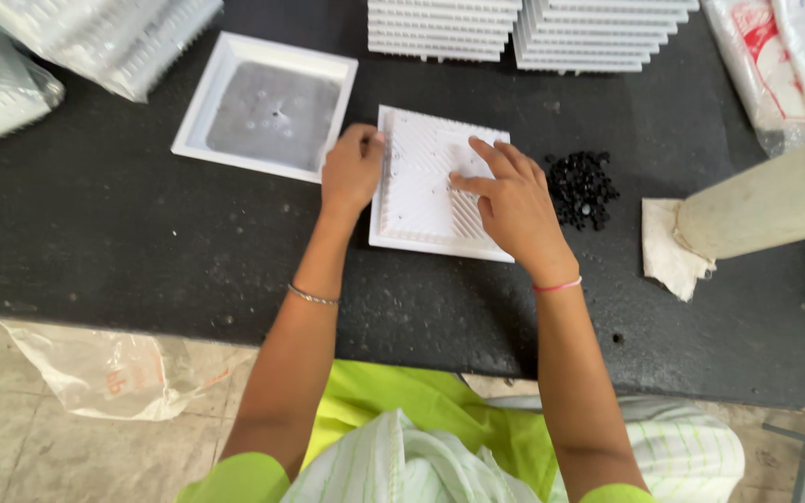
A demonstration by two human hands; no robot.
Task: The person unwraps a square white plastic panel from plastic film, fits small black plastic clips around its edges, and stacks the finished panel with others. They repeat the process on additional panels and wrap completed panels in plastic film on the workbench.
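Grid (426, 186) on desk (95, 233), left hand (351, 172) gripping its edge, right hand (514, 205) fingers loose on top; beads (581, 189) beside, seemingly mostly unplaced.

Left hand (351, 172) steadies a white ribbed tray (421, 191); right hand (512, 207) presses its surface.

Black table (95, 233); white trays (426, 186); black beads (581, 189)

Both forearms reach forward, left hand (350, 170) loosely curled, right hand (512, 207) flat, fingers spread.
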